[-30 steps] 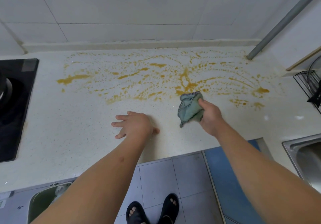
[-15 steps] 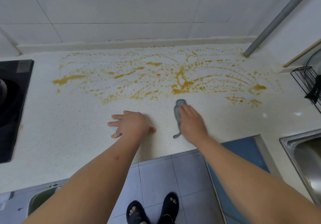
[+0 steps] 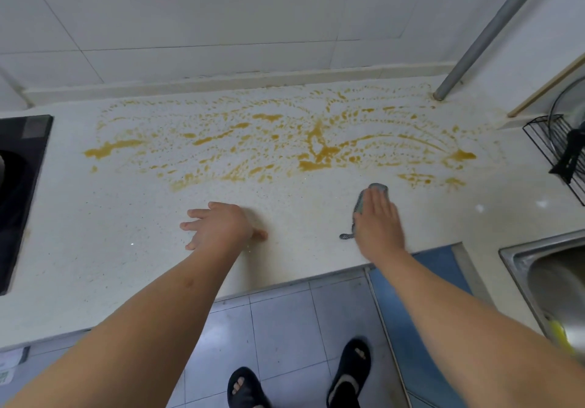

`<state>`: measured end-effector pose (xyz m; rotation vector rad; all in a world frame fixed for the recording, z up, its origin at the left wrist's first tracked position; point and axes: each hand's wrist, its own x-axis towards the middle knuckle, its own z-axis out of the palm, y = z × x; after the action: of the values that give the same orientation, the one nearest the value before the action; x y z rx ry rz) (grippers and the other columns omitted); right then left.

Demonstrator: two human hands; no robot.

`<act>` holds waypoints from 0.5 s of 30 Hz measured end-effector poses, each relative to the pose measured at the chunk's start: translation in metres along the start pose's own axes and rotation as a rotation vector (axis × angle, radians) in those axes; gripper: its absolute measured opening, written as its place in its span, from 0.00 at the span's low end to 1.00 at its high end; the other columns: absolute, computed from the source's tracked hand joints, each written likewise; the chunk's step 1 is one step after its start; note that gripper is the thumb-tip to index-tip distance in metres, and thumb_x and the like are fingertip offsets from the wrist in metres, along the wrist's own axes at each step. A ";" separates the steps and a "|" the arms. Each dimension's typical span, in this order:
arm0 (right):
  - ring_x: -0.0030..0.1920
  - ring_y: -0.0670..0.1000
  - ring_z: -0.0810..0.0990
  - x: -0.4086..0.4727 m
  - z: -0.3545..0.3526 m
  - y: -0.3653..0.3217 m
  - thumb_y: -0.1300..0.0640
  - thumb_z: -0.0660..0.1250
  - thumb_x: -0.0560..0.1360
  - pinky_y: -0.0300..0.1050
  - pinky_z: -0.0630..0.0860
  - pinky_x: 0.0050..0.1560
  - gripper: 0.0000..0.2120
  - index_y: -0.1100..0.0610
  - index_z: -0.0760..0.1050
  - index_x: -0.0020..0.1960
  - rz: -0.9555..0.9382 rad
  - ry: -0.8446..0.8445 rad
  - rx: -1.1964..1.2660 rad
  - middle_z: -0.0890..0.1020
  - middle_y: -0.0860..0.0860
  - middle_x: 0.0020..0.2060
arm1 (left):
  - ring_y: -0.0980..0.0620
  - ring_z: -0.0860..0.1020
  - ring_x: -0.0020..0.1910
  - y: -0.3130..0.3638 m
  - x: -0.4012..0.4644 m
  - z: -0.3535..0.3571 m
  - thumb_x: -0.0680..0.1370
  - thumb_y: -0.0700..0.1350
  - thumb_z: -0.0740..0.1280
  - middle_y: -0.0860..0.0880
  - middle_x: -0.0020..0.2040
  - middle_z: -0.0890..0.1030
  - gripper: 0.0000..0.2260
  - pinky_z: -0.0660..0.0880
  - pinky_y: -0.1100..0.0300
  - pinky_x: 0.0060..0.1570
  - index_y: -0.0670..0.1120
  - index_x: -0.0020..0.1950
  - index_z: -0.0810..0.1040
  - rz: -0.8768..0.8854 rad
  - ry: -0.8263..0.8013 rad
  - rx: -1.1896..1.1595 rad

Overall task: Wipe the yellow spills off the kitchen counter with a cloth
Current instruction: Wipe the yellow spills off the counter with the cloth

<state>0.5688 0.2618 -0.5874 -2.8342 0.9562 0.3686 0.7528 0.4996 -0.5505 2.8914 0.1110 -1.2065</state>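
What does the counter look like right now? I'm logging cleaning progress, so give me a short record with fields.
spill: yellow spills streaked across the back half of the counter, unwiped
cloth: grey-green cloth flat on the counter, just short of the spills
right hand: right hand presses the cloth with straight fingers
left hand: left hand rests flat on bare counter
left edge: black hob
right edge: steel sink, wire rack
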 end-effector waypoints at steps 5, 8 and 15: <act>0.83 0.54 0.45 -0.004 0.004 -0.002 0.38 0.44 0.84 0.55 0.49 0.81 0.35 0.56 0.47 0.84 -0.159 0.015 -0.047 0.48 0.53 0.84 | 0.30 0.44 0.81 0.020 -0.025 0.008 0.74 0.56 0.76 0.31 0.82 0.40 0.54 0.55 0.29 0.75 0.32 0.81 0.42 0.127 0.218 0.213; 0.83 0.52 0.46 0.000 0.002 0.034 0.38 0.37 0.82 0.54 0.50 0.80 0.36 0.56 0.46 0.84 -0.223 0.026 -0.075 0.49 0.51 0.84 | 0.31 0.44 0.81 0.062 -0.050 0.028 0.79 0.41 0.63 0.30 0.81 0.45 0.36 0.53 0.34 0.78 0.31 0.81 0.48 0.308 0.308 0.316; 0.82 0.55 0.54 0.004 -0.004 0.157 0.41 0.36 0.80 0.55 0.57 0.79 0.37 0.57 0.56 0.83 -0.130 0.030 -0.010 0.58 0.53 0.82 | 0.34 0.54 0.80 0.184 -0.106 0.077 0.77 0.56 0.73 0.34 0.81 0.54 0.46 0.60 0.36 0.76 0.34 0.81 0.52 0.506 0.173 0.232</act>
<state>0.4773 0.1343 -0.5915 -2.8991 0.7710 0.3184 0.6364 0.3071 -0.5334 2.9249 -0.7575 -0.9263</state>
